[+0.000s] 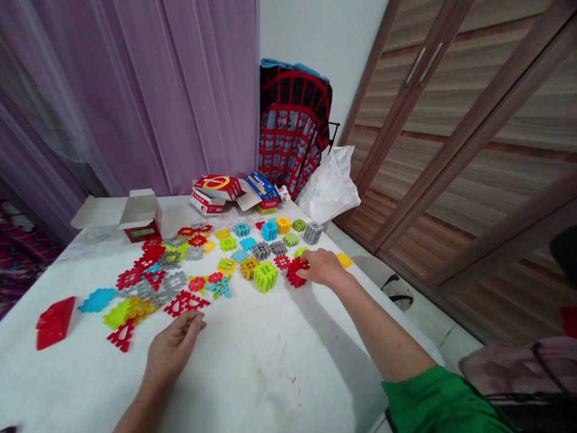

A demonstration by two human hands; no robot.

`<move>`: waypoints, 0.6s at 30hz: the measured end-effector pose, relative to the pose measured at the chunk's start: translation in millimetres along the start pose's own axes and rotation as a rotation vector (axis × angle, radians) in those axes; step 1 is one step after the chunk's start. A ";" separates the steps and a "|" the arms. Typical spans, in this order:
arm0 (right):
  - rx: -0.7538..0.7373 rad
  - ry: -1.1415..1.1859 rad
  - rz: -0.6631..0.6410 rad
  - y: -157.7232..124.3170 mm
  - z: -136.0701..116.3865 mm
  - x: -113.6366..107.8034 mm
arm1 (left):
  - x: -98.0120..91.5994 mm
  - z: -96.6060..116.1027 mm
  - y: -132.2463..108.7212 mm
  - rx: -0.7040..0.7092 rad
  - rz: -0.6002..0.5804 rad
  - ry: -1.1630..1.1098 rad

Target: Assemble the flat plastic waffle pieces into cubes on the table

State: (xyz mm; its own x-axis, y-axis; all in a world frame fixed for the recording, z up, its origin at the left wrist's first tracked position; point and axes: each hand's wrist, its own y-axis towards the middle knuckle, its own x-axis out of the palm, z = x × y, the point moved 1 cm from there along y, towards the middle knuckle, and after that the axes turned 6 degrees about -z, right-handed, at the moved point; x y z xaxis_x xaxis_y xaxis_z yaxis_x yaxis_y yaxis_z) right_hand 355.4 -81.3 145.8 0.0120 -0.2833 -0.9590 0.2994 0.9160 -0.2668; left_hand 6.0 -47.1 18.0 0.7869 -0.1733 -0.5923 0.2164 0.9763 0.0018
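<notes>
Toward the right edge of the white table (265,343), your right hand (322,267) has its thumb and fingertips clamped on the red stack (295,272). That stack lies at your fingertips, left of your palm; whether its base touches the tabletop is hard to make out. Just left of it stands the bright green stack (265,276), and the flat red piece (282,261) lies behind, between the two. Your left hand (174,346) is well apart from the red stack, near the red triangular pieces (186,302). Its fingers curl loosely, but you cannot tell whether they meet the thumb.
</notes>
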 end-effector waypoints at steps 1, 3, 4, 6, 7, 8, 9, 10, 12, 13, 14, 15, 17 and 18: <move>0.000 -0.005 0.004 -2.4 -1.8 1.3 | -0.1 -0.5 0.3 -0.001 0.002 0.007; -0.006 -0.014 0.016 -5.5 -5.1 3.3 | -0.1 -1.7 1.0 0.009 0.006 0.022; -0.007 -0.016 0.022 -6.4 -6.4 4.1 | -0.2 -2.2 1.3 0.017 0.009 0.027; -0.006 -0.018 0.033 -7.3 -8.3 5.2 | -0.2 -3.1 1.7 0.036 0.015 0.030; -0.005 -0.018 0.039 -7.4 -8.9 5.6 | -0.2 -3.3 1.7 0.043 0.017 0.026; -0.003 -0.018 0.046 -7.4 -9.3 5.8 | 0.0 -3.5 1.7 0.049 0.016 0.021; -0.002 -0.018 0.051 -7.2 -9.5 6.1 | 0.2 -3.6 1.7 0.054 0.014 0.013; -0.001 -0.018 0.057 -6.9 -9.5 6.5 | 0.5 -3.8 1.7 0.057 0.013 0.005; -0.001 -0.022 0.068 -6.2 -9.7 7.6 | 1.1 -4.2 1.7 0.056 0.007 -0.003; -0.002 -0.027 0.072 -5.9 -10.0 8.5 | 1.4 -4.6 1.7 0.052 0.007 -0.004; -0.002 -0.032 0.073 -5.6 -10.4 9.5 | 1.5 -4.9 1.8 0.049 0.007 -0.003; -0.002 -0.037 0.072 -5.5 -10.9 10.5 | 1.6 -5.2 1.8 0.048 0.007 -0.003; -0.002 -0.038 0.066 -6.0 -11.7 12.1 | 1.3 -5.3 1.6 0.049 0.007 -0.003; -0.001 -0.036 0.061 -6.6 -11.6 12.2 | 1.1 -5.2 1.5 0.050 0.006 -0.002</move>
State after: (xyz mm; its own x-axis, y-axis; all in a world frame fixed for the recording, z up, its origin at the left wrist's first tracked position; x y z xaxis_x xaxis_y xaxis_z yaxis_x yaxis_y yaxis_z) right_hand 342.6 -87.5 134.7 0.0648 -0.2371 -0.9693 0.2960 0.9322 -0.2082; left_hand 4.2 -45.1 13.1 0.7895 -0.1673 -0.5905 0.2398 0.9697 0.0458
